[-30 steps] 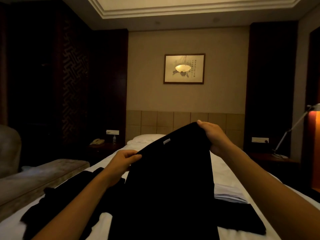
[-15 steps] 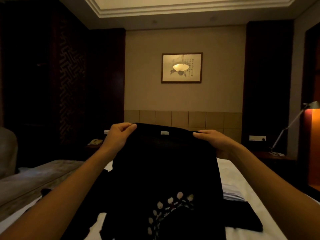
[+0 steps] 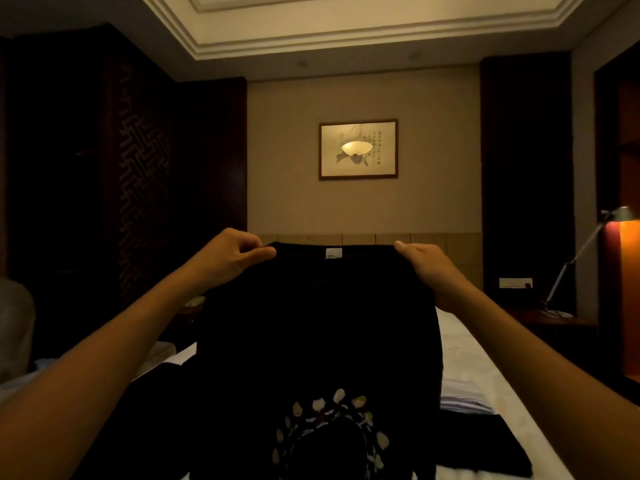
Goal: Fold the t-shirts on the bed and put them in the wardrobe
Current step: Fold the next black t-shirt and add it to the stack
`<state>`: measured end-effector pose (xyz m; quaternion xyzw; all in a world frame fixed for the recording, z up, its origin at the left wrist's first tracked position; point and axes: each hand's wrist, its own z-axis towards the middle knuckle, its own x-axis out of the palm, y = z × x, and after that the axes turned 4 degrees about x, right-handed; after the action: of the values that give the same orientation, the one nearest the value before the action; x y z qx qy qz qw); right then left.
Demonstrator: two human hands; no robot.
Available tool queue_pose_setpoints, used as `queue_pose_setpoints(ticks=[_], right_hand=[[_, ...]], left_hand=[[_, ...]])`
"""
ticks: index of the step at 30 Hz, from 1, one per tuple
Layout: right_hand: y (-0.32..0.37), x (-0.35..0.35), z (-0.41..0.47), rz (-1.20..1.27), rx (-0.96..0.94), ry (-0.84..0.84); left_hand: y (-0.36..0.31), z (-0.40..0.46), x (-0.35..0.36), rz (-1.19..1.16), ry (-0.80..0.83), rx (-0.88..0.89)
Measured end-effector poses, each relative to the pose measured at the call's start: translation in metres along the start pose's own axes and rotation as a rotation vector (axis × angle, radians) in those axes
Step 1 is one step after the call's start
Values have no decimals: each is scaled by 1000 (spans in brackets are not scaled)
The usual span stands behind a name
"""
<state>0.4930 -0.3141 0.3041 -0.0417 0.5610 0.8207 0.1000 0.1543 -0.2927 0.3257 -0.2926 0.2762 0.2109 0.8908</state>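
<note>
A black t-shirt [image 3: 318, 327] with a pale printed pattern near its lower part hangs in front of me over the bed [image 3: 485, 382]. My left hand [image 3: 230, 256] pinches its top edge at the left. My right hand [image 3: 427, 266] grips the top edge at the right. A white label shows at the middle of the top edge. More dark clothing [image 3: 156, 386] lies on the bed at the left. A flat dark garment [image 3: 485, 445] lies at the right beside a pale folded piece [image 3: 464, 398]. No wardrobe is clearly visible.
A padded bench [image 3: 17, 341] stands left of the bed. Dark wood panels [image 3: 138, 174] line the left wall. A bedside table [image 3: 554, 320] with a desk lamp [image 3: 581, 258] is at the right. A framed picture [image 3: 357, 148] hangs above the headboard.
My left hand rose to the height of the right hand, so the shirt's top edge went from slanted to level. The shirt now hangs spread between both hands, its printed pattern showing.
</note>
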Motion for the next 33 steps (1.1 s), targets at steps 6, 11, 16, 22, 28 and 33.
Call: queue_pose_setpoints(ticks=[6,11,16,22,28,33], right_hand=[[-7,-25,-1,160,184,408],[-25,-38,4,280,74,606],[-34,-39,2,306,89,490],[-36,-22,9,271,-37,211],[-23,-12,13,167,-74,-15],[-16,-25,8,56,35,139]], left_hand=[[3,-11,-17,-164,236,-54],[9,-14,-7,-425,44,-39],[9,-14,9,-593,-186,-105],[13,-12,13,-616,-337,-190],[17,-15,3,-230,-327,-31],[21,-13,-18,136,-105,24]])
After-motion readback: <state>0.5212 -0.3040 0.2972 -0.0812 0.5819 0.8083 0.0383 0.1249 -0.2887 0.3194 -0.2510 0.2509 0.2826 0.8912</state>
